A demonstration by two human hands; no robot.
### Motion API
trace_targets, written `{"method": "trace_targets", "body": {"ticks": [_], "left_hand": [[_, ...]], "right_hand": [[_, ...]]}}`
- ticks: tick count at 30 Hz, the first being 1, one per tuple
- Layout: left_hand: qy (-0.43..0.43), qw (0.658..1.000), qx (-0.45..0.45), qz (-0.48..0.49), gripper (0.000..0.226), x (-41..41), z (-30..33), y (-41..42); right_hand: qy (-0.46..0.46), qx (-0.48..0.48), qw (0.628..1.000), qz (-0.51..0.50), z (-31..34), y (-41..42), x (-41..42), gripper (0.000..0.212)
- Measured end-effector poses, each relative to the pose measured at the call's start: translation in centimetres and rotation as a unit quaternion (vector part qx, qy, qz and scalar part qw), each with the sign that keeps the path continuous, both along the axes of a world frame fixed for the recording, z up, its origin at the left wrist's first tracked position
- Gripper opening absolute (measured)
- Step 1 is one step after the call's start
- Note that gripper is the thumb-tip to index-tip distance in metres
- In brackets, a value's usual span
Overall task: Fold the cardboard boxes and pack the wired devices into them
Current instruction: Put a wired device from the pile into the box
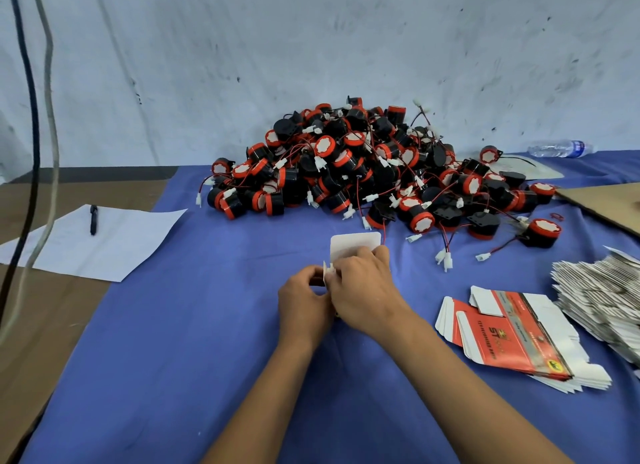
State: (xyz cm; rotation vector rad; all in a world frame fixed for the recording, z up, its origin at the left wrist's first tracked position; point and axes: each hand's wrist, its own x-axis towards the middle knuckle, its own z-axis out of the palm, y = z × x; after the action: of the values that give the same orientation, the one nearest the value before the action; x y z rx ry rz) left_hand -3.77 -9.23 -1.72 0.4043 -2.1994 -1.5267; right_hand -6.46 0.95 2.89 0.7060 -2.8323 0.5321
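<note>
Fingers [377,254] of the right hand [363,287] curling over the near edge of a small white cardboard box [355,244], gripping it, its rounded flap standing up beyond the knuckles. Left hand [304,304] pinching a white side flap of the same box between thumb and fingertips, touching the right hand. Holding the box just above the blue cloth [207,325], near the middle of the table. Lying in a big tangled pile [363,166] farther back against the grey wall: black-and-red wired devices with white connectors, well apart from the box. Resting to the right, near the right forearm: a few flat red-and-white box blanks [512,332], and beside them a larger stack of flat blanks [599,297]. Lying at the left: a white paper sheet [90,242] with a dark pen [93,219] on it. Lying at the far right, by the wall: a clear plastic bottle [561,148].
</note>
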Motion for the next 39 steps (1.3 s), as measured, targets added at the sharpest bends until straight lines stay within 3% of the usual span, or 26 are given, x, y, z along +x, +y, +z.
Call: {"method": "trace_targets", "body": {"ticks": [3, 8, 12, 17, 23, 33, 39], "left_hand": [[-0.014, 0.997, 0.05, -0.049, 0.005, 0.0, 0.3, -0.4], [-0.028, 0.982, 0.098, -0.161, 0.031, 0.2, 0.5, -1.6], [-0.034, 0.984, 0.058, -0.166, 0.035, 0.2, 0.3, -2.0], [-0.02, 0.983, 0.065, -0.17, 0.035, 0.1, 0.3, -2.5], [-0.022, 0.981, 0.055, -0.182, 0.039, -0.1, 0.1, -2.6], [-0.021, 0.975, 0.073, -0.211, 0.039, 0.1, 0.3, -3.1], [-0.032, 0.975, 0.059, -0.21, 0.041, 0.2, 0.5, -3.2]], "right_hand": [[-0.072, -0.01, 0.997, -0.009, 0.6, 0.3, -0.8, 0.046], [-0.073, -0.078, 0.994, 0.022, 0.6, 1.3, -1.2, 0.041], [-0.06, -0.14, 0.986, 0.069, 0.5, 2.2, -1.1, 0.032], [-0.051, -0.098, 0.985, 0.13, 1.1, 2.9, -1.0, 0.011], [-0.022, -0.048, 0.988, 0.144, 1.6, 2.9, -1.2, 0.014], [-0.017, 0.159, 0.972, 0.174, 3.1, 3.4, -0.6, 0.027], [0.03, 0.139, 0.961, 0.238, 2.3, 4.2, -1.3, 0.029]]}}
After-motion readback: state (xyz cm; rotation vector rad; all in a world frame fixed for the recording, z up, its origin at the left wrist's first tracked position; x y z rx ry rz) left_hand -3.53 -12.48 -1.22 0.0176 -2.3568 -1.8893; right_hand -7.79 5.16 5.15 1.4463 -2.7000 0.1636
